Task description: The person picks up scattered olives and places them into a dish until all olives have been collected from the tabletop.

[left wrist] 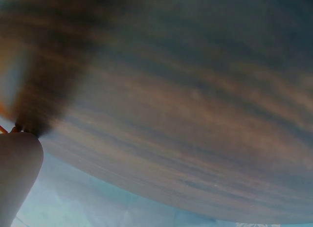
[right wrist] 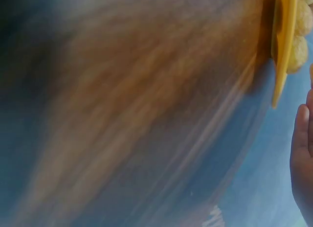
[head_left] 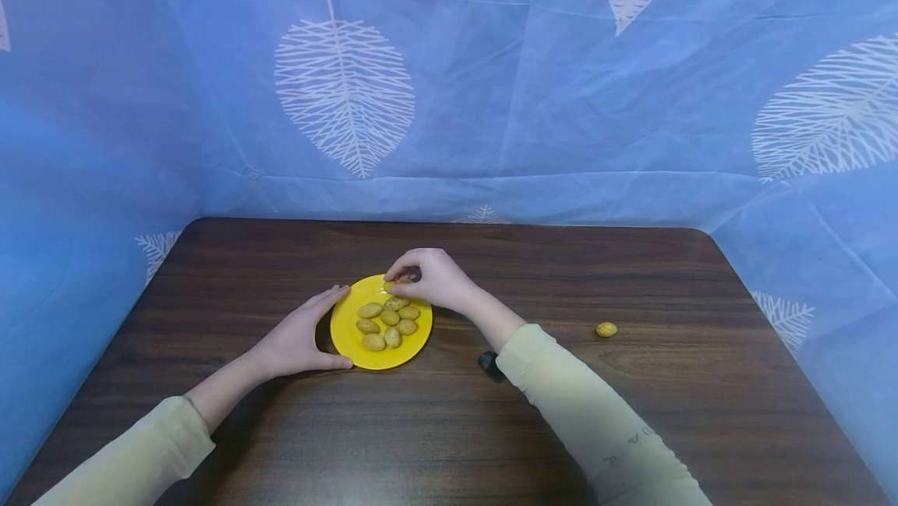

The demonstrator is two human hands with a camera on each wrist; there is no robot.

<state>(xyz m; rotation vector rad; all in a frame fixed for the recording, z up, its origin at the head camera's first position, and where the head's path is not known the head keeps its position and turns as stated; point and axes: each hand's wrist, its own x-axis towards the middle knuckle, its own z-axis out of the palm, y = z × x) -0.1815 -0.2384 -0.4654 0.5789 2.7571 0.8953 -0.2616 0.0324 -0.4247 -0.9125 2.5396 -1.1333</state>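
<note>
A yellow plate (head_left: 341, 342) lies on the table, holding several small oval, yellow-brown pieces (head_left: 374, 341) that look like baby potatoes. My left hand (head_left: 295, 341) spans the plate's left side, its fingers and thumb stretched out against the rim. Over the far part of the plate, my right hand (head_left: 435, 280) pinches one potato-like piece (head_left: 390, 286) between thumb and fingers. In the right wrist view the plate (right wrist: 283, 46) appears edge-on, beside part of the right hand (right wrist: 303, 153). The left wrist view catches only a finger of the left hand (left wrist: 17, 168).
One more potato-like piece (head_left: 606, 329) lies alone on the right of the dark wooden table (head_left: 337, 436). Against the right cuff is a small black object (head_left: 489, 364), its kind unclear. Blue cloth (head_left: 477, 100) with white leaf prints hangs behind and beside the table.
</note>
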